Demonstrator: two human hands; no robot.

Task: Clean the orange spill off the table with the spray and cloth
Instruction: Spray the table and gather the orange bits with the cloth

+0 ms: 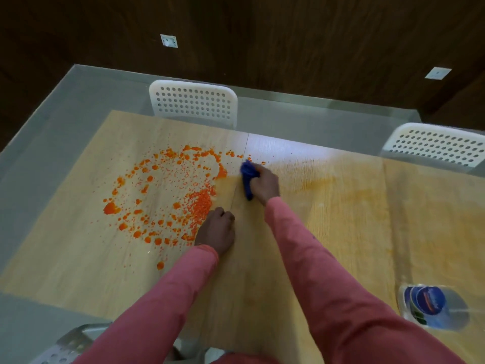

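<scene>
An orange spill (168,198) of blobs and droplets covers the left half of the light wooden table (341,232). My right hand (265,183) grips a bunched blue cloth (248,178) and presses it on the table at the spill's right edge. My left hand (216,229) rests on the table with its fingers curled, at the spill's near right side, holding nothing. A faint orange smear (354,195) stains the wood to the right of the cloth. The spray bottle (433,307) stands at the table's near right corner, seen from above and blurred.
Two white perforated chairs stand beyond the far table edge, one at the centre (194,102) and one at the right (435,147). Another chair's back (68,348) shows at the near left. Grey floor surrounds the table; a dark wooden wall stands behind.
</scene>
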